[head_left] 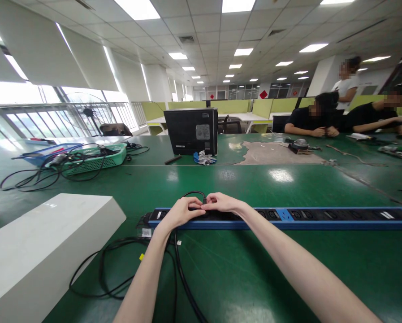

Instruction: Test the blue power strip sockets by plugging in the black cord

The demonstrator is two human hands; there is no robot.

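A long blue and black power strip (338, 215) lies across the green table in front of me. Over its left part, my left hand (183, 211) and my right hand (221, 202) meet, fingertips pinched together. Between them rises a black power cord (194, 193), its plug end at the strip's sockets. Both hands are closed on this plug; its body is mostly hidden by my fingers. More black cable (183, 273) runs from the strip's left end toward me and loops under my left forearm.
A white box (53, 242) stands at the left. Behind it, a green basket (100, 161) holds tangled cables. A black computer monitor (190, 132) stands ahead, with a blue and white cloth bundle (205, 158) before it. Several people are at the far right, two of them leaning on the table.
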